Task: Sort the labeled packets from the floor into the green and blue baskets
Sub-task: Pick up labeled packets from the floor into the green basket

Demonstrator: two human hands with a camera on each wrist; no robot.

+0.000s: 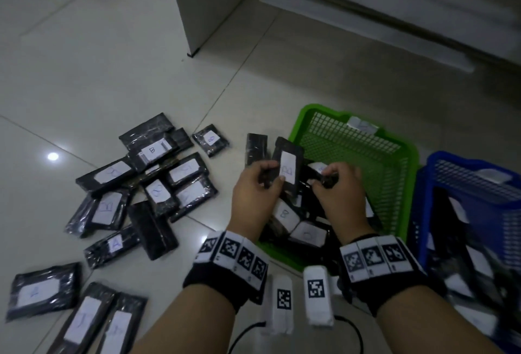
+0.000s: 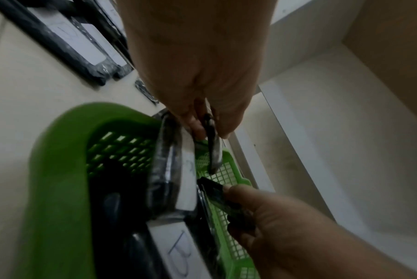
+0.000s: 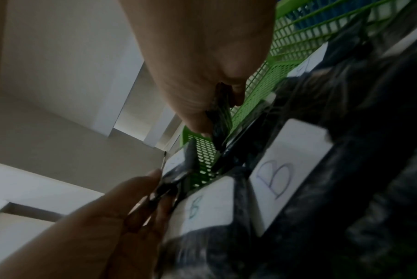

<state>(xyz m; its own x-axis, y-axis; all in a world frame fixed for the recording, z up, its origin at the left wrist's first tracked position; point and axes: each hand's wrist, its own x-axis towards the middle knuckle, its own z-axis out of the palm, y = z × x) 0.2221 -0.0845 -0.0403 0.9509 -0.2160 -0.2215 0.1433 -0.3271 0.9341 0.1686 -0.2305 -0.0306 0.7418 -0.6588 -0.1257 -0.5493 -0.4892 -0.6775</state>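
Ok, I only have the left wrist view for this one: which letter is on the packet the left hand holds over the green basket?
Observer: The head view shows a B on the packet in the left hand.
Operator: Is there a blue basket anywhere?
Observer: Yes, the blue basket stands right of the green basket, with packets already in it.
Operator: Much left on the floor?
Observer: A pile of packets lies left of the hands, with A and B labels among them.

I see dim, greyish light; a ceiling lamp glares off the glossy pale tiled floor (image 1: pixel 53 156); wrist views are dark, blurred, edge-warped.
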